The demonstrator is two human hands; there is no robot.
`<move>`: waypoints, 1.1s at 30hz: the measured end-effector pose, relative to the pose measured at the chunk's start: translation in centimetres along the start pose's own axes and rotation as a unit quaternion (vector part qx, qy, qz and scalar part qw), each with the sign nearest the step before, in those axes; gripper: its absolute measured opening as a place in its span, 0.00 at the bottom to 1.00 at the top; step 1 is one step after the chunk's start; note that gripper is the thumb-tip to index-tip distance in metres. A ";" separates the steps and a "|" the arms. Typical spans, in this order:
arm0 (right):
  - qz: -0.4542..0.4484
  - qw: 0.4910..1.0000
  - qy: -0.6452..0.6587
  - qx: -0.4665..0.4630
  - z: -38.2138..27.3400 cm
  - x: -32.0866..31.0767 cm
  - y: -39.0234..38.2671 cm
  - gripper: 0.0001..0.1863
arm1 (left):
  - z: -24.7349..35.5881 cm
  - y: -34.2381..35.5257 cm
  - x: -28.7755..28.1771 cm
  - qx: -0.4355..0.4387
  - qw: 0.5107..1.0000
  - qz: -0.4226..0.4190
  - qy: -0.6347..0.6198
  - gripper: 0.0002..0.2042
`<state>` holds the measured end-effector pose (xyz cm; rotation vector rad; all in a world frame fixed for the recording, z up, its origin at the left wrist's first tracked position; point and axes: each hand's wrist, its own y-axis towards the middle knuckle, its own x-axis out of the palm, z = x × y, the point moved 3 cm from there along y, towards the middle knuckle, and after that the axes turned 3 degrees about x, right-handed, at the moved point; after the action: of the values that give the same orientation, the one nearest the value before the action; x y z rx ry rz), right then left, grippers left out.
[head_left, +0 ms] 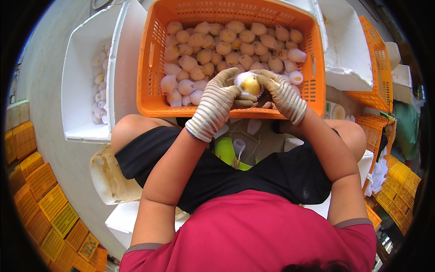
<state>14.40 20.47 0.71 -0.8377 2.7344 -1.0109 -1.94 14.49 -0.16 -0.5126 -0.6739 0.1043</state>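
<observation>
Both my hands wear striped knit gloves with brownish palms. Between them, over the near side of an orange plastic crate (231, 113), is a round yellow fruit (250, 85) partly wrapped in a white foam net. My left hand (217, 99) grips it from the left, with thumb and fingers around it. From the right, my right hand (281, 93) closes on the same fruit, some of its fingers hidden. Many fruits in foam nets (226, 47) fill the crate beneath and beyond my hands.
At the left stands a white foam box (86, 41) with more netted fruit inside. Another white foam box (346, 50) is at the right, beside orange crates (376, 59). Stacked yellow and orange crates (45, 195) line the far left. A green thing (224, 152) lies between my knees.
</observation>
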 end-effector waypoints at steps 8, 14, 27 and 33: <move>0.034 0.996 0.073 0.044 0.8 0.1 0.1 0.21 | 0.2 0.0 -0.4 -0.044 0.997 -0.001 -0.068 0.23; -0.118 0.971 0.205 0.046 1.3 0.1 0.4 0.29 | 1.3 -0.6 0.5 0.048 0.992 0.041 0.114 0.12; 0.013 0.955 0.278 0.103 2.3 -1.4 2.2 0.23 | 3.5 -1.4 -0.1 0.147 0.987 0.069 0.019 0.08; 0.030 0.927 0.369 0.066 -0.5 -4.8 6.5 0.23 | 11.2 -10.2 8.0 0.273 0.931 -0.198 0.140 0.09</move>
<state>15.36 27.38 -3.38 -0.3871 3.1741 -1.7689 -3.35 12.37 16.83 0.1498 -0.4281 -0.1588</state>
